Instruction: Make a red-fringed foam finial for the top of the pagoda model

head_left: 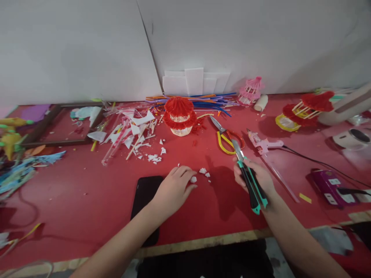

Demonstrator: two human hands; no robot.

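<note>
My left hand [176, 188] rests low over the red table with its fingers bent and the thumb apart. A small white scrap [193, 179] lies between its thumb and fingertips, apparently on the table. Other white bits [203, 170] are just right of it. My right hand [260, 178] is wrapped around shears [246, 175] with black-and-teal handles, their metal blade pointing away from me. Beyond the blade lie scissors [224, 138] with yellow and orange handles. A black phone [145, 195] sits partly under my left forearm.
A red fringed pavilion-like model [179, 116] stands at centre back, before pipe cleaners [199, 102]. Scraps and sticks [135, 133] lie left of it. To the right are a pink glue gun [262, 143], a purple power strip [330, 187], a pink model [249, 91] and a red-yellow model [304, 110].
</note>
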